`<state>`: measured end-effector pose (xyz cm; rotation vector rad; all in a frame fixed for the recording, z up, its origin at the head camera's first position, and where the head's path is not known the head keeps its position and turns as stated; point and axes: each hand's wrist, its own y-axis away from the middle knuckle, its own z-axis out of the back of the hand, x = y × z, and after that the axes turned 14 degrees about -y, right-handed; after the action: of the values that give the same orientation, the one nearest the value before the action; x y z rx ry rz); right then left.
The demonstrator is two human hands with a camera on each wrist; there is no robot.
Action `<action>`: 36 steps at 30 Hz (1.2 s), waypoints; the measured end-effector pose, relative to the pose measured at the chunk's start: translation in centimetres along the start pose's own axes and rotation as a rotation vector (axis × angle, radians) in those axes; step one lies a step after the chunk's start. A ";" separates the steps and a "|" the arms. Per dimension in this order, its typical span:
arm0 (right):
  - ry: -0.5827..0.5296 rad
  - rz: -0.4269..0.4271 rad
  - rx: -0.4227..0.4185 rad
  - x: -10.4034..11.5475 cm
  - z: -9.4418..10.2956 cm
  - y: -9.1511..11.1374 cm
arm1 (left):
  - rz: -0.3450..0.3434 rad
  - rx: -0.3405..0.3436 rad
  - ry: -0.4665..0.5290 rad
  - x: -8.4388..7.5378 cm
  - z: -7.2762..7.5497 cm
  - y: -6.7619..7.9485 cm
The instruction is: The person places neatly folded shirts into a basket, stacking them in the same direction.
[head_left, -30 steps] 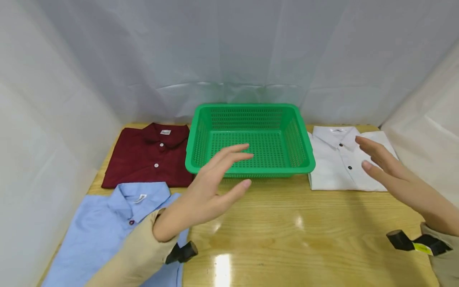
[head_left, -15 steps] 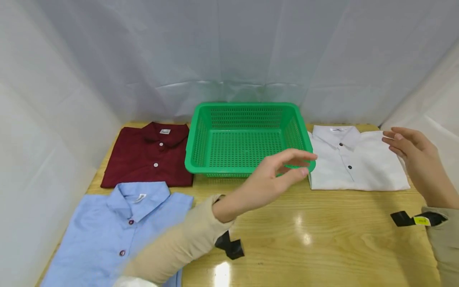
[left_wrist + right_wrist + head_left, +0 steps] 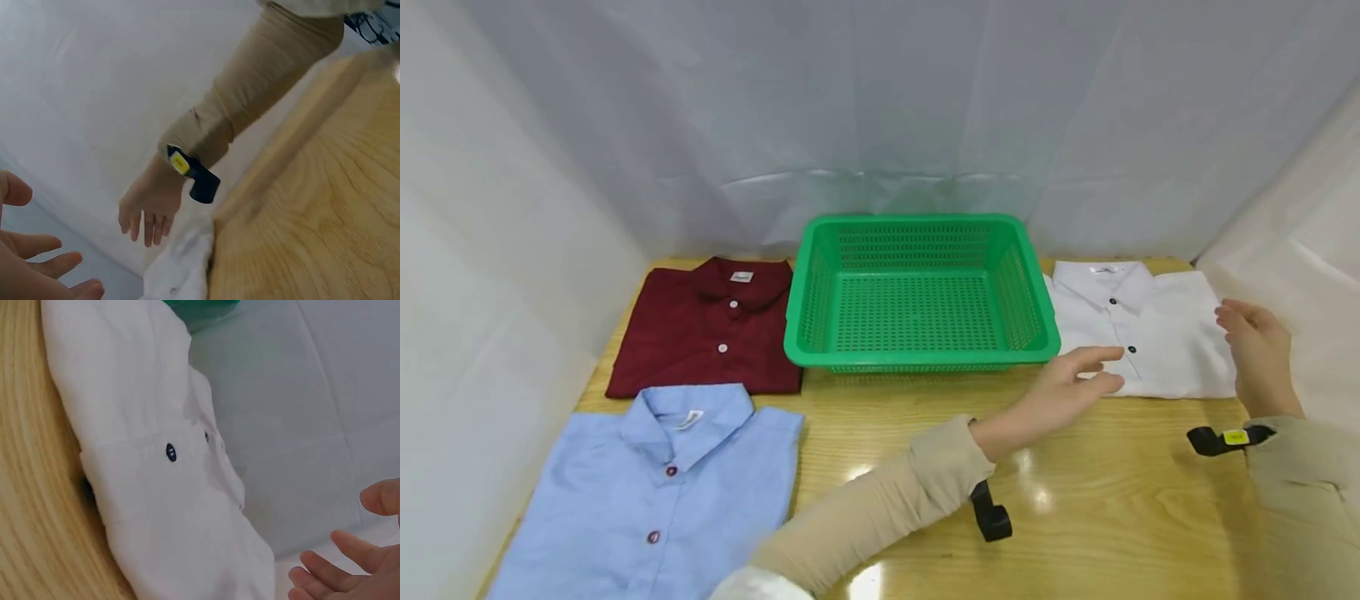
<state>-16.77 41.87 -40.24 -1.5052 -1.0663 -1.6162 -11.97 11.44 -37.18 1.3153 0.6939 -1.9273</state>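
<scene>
A folded white shirt point(image 3: 1180, 333) with dark buttons lies at the right back of the table. In the head view my left hand point(image 3: 1056, 400) hovers by its front left corner, fingers loosely extended with nothing between them. My right hand point(image 3: 1262, 358) is at the shirt's right edge, its fingers bent a little and holding nothing. The right wrist view shows those right fingers point(image 3: 319, 569) spread and apart from the cloth. A green plastic basket point(image 3: 925, 360) stands just left of the white shirt, with nothing inside.
A folded dark red shirt point(image 3: 670, 333) lies left of the basket. In front of it spreads a light blue shirt point(image 3: 602, 492). White curtains point(image 3: 925, 100) enclose the wooden table point(image 3: 1097, 517) at the back and both sides.
My left hand has swept right, from in front of the basket to the white shirt's left side. My right hand moved outward, then settled lower at the shirt's right edge.
</scene>
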 end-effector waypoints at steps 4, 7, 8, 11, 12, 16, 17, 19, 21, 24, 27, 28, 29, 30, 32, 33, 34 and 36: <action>0.309 -0.036 -0.059 -1.7 -0.5 -0.3 | -0.057 -0.080 -0.119 2.6 -2.1 -1.2; 0.421 -0.018 -0.033 -2.8 -0.8 -0.5 | -0.048 -0.100 -0.154 3.9 -3.3 -1.8; 0.432 -0.012 -0.029 -3.1 -0.8 -0.6 | -0.030 -0.103 -0.156 4.2 -3.6 -1.9; 0.454 0.010 -0.046 -3.9 -0.8 -1.0 | 0.033 -0.118 -0.161 5.0 -4.4 -2.3; 0.452 0.026 -0.063 -4.1 -0.8 -1.2 | 0.056 -0.127 -0.161 5.3 -4.7 -2.4; 0.459 0.105 -0.155 -5.0 -0.3 -1.4 | 0.125 -0.152 -0.113 6.3 -5.7 -2.9; 0.461 0.133 -0.178 -5.2 -0.1 -1.4 | 0.131 -0.157 -0.090 6.6 -5.9 -3.0; 0.473 0.182 -0.208 -5.6 0.2 -1.5 | 0.138 -0.168 -0.041 7.1 -6.3 -3.2; 0.482 0.219 -0.231 -5.8 0.5 -1.5 | 0.130 -0.186 -0.005 7.6 -6.5 -3.3; 0.489 0.221 -0.255 -6.1 0.6 -1.3 | 0.113 -0.208 0.035 8.3 -6.5 -3.4; 0.485 0.168 -0.262 -6.1 0.6 -1.0 | 0.101 -0.248 0.058 8.9 -6.0 -3.4; 0.494 0.148 -0.262 -6.0 0.6 -0.9 | 0.107 -0.256 0.070 9.1 -5.8 -3.4; 0.506 0.132 -0.262 -5.9 0.6 -0.9 | 0.111 -0.264 0.080 9.2 -5.5 -3.5; 0.519 0.113 -0.260 -5.8 0.6 -0.9 | 0.114 -0.271 0.085 9.3 -5.2 -3.6; 0.542 0.088 -0.261 -5.5 0.6 -0.9 | 0.130 -0.274 0.108 9.5 -4.8 -3.6; 0.555 0.081 -0.262 -5.3 0.6 -0.9 | 0.144 -0.262 0.118 9.6 -4.7 -3.6; 0.566 0.078 -0.263 -5.2 0.6 -0.9 | 0.161 -0.248 0.125 9.6 -4.5 -3.5; 0.577 0.067 -0.261 -5.1 0.7 -0.8 | 0.174 -0.232 0.121 9.7 -4.4 -3.3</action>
<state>-16.68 42.54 -45.44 -1.0953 -0.4949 -2.0255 -14.49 14.40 -47.65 1.3073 0.8090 -1.5887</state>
